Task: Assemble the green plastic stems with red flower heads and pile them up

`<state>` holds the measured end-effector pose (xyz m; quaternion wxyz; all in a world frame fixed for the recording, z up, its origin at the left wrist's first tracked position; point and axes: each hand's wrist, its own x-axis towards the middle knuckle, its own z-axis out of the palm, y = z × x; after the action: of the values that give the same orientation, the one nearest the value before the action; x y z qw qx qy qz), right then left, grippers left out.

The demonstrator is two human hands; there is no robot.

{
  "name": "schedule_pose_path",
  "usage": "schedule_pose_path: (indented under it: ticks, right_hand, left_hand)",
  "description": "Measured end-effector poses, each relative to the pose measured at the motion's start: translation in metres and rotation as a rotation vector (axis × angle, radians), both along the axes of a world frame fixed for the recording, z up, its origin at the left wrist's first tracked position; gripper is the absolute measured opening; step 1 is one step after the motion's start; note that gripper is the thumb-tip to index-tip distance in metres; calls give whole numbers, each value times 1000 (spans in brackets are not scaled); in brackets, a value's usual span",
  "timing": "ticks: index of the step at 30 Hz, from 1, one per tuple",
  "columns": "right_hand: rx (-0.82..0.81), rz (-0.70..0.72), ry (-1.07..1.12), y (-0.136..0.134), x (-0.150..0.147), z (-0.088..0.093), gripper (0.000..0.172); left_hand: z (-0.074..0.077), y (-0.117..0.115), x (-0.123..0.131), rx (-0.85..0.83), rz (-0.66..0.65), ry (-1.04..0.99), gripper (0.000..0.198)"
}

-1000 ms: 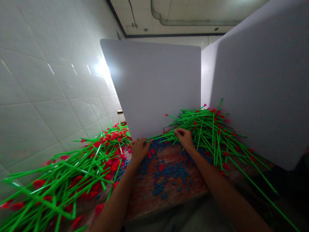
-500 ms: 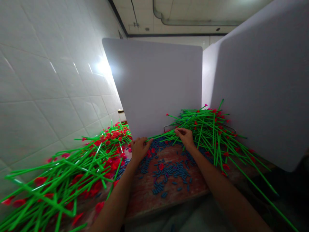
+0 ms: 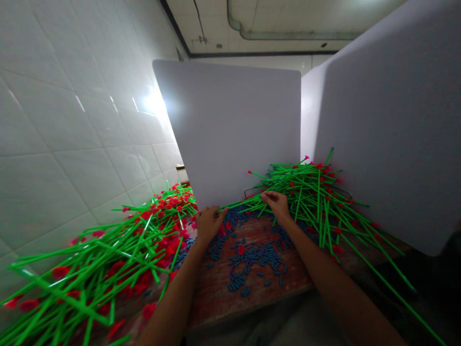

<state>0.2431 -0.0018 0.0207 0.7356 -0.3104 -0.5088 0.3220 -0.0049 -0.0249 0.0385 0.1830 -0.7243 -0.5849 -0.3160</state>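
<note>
My left hand [image 3: 208,223] is at the bottom left corner of the upright board, fingers curled and thumb stretched right. A thin green stick [image 3: 237,204] has its left end at these fingers, partly hidden by them. My right hand [image 3: 277,204] pinches the other end of the stick between thumb and fingertips, in front of a heap of green sticks [image 3: 306,185] with red ends. Below and between the hands, many small dark blue cylindrical pieces [image 3: 264,254] lie scattered on a worn reddish wooden tabletop [image 3: 252,300]. A red cup-shaped piece [image 3: 240,249] lies among them.
A second pile of green sticks [image 3: 118,259] with red cup-shaped ends fills the left side by a tiled wall [image 3: 82,125]. Pale boards stand upright in front [image 3: 237,129] and at right [image 3: 382,129]. A jar [image 3: 182,174] stands behind the left pile.
Almost nothing differs. Both hands keep their places at the green stick, and the view has shifted very slightly.
</note>
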Motion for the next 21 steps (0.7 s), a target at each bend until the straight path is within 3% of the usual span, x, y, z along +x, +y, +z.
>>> schedule_pose_path:
  ticks: [14,21]
  right_hand:
    - [66,-59,-182,-1,3,-1,23]
    - [-13,40,-163,-1,5,-1,27]
  left_hand:
    - [-5,3,-4,52,5,10,46]
    - [-2,1,-8,70,-24,52,44]
